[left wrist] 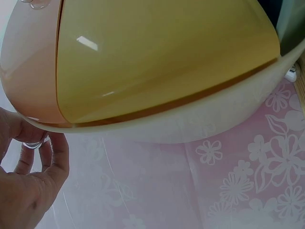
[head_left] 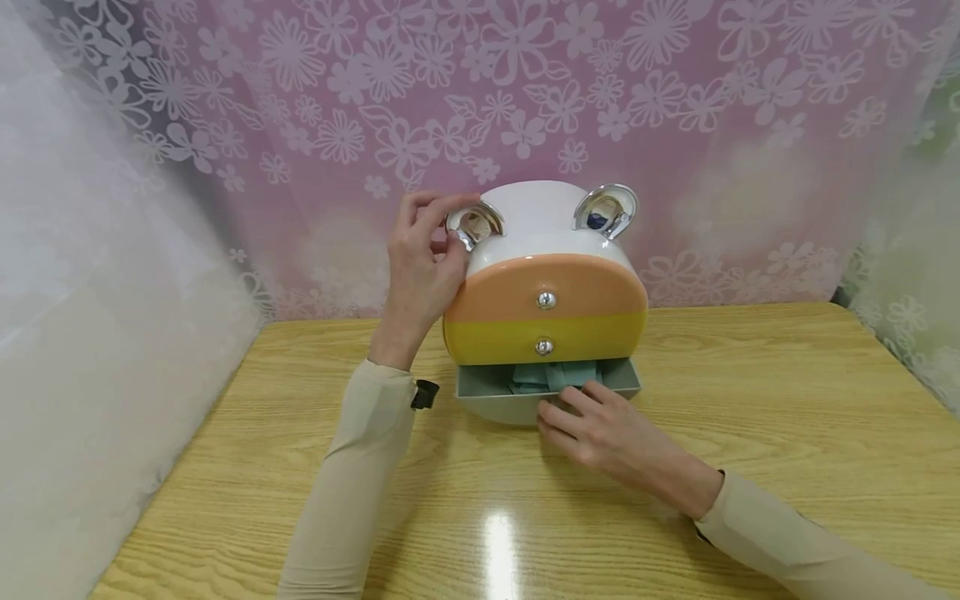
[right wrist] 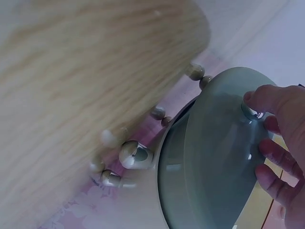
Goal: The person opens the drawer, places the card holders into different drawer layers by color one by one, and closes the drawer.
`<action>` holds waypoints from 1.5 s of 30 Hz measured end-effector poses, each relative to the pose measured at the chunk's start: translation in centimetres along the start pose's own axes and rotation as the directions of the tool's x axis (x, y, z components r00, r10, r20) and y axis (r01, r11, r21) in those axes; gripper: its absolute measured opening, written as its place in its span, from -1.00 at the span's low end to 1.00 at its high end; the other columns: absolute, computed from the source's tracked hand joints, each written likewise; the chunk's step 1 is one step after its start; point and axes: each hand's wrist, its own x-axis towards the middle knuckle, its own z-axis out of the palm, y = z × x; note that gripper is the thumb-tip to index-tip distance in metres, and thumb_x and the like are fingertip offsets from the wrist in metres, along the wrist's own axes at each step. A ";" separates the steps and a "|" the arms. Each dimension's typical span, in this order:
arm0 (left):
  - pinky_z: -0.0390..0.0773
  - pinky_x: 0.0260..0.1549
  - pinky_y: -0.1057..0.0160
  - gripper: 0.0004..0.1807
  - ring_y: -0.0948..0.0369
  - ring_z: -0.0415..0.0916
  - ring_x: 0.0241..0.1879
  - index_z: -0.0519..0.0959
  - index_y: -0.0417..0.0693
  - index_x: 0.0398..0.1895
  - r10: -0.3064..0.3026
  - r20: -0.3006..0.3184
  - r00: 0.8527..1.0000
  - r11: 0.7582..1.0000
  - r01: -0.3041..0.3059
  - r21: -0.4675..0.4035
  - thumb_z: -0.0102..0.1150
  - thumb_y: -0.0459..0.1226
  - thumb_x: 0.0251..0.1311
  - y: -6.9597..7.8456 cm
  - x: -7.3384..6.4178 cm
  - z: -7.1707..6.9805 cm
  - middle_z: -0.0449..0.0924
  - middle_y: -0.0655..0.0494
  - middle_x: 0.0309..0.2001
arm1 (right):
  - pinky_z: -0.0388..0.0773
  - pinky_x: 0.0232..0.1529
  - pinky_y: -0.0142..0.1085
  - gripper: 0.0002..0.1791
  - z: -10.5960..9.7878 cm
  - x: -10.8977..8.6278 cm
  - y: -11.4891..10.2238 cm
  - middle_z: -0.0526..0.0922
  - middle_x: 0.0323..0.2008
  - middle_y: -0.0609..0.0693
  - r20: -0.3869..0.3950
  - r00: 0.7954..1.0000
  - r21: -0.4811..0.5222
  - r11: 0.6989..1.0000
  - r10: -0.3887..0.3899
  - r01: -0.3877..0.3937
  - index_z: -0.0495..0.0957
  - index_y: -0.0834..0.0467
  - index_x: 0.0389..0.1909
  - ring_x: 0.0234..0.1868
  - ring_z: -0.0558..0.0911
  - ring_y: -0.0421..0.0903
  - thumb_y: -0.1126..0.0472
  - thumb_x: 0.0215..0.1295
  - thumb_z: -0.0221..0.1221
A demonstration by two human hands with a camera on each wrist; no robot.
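Note:
A rounded drawer box with a white shell, silver ears, an orange drawer front and a yellow one stands on the table. Its grey-green bottom drawer is pulled partway out, with light teal flat items inside. My left hand grips the left silver ear between thumb and fingers. At the drawer's front, my right hand pinches the silver knob, which the right wrist view shows between thumb and forefinger; the other fingertips are by the drawer face.
The wood-grain table spreads around the box. Close behind it hangs a pink flowered curtain, with a pale sheet at the left. Round silver feet show under the box.

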 end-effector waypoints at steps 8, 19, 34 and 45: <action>0.75 -0.30 0.20 -0.55 0.14 0.56 -0.15 0.70 -0.02 0.11 -0.007 0.006 1.000 1.000 0.007 0.012 0.01 -0.51 0.26 0.0 0.0 0.0 0.45 -0.09 0.04 | 0.52 -0.30 -0.24 -0.37 0.5 -0.1 0.4 0.69 -0.10 -0.02 0.018 1.000 0.024 1.000 0.019 -0.020 0.72 0.12 -0.14 -0.23 0.54 -0.03 0.40 0.65 -0.42; 0.76 -0.30 0.17 -0.55 0.11 0.58 -0.18 0.70 -0.03 0.09 -0.006 0.000 1.000 1.000 0.006 -0.011 0.00 -0.52 0.24 0.0 0.0 0.1 0.45 -0.10 0.02 | 0.51 -0.25 -0.25 -0.35 0.7 -0.1 0.5 0.70 -0.07 -0.04 0.074 0.997 0.019 0.999 0.036 -0.038 0.71 0.12 -0.09 -0.19 0.56 -0.05 0.37 0.65 -0.46; 0.76 -0.30 0.20 -0.55 0.14 0.60 -0.17 0.70 -0.03 0.09 -0.026 0.017 1.000 1.000 0.026 -0.015 0.01 -0.51 0.24 0.0 0.1 -0.2 0.44 -0.10 0.01 | 0.59 -0.28 -0.27 -0.27 0.6 0.2 0.4 0.69 -0.08 -0.04 0.114 0.992 0.001 0.999 0.048 -0.048 0.71 0.11 -0.08 -0.18 0.58 -0.05 0.40 0.64 -0.55; 0.76 -0.24 0.18 -0.53 0.13 0.56 -0.14 0.71 0.02 0.11 -0.076 0.029 0.997 0.997 0.077 -0.021 0.01 -0.51 0.24 0.1 0.4 -0.2 0.44 -0.11 0.02 | 0.58 -0.30 -0.28 -0.29 0.8 0.4 0.6 0.69 -0.15 -0.06 0.091 0.993 0.034 0.996 0.073 -0.076 0.69 0.11 -0.12 -0.21 0.58 -0.06 0.36 0.65 -0.54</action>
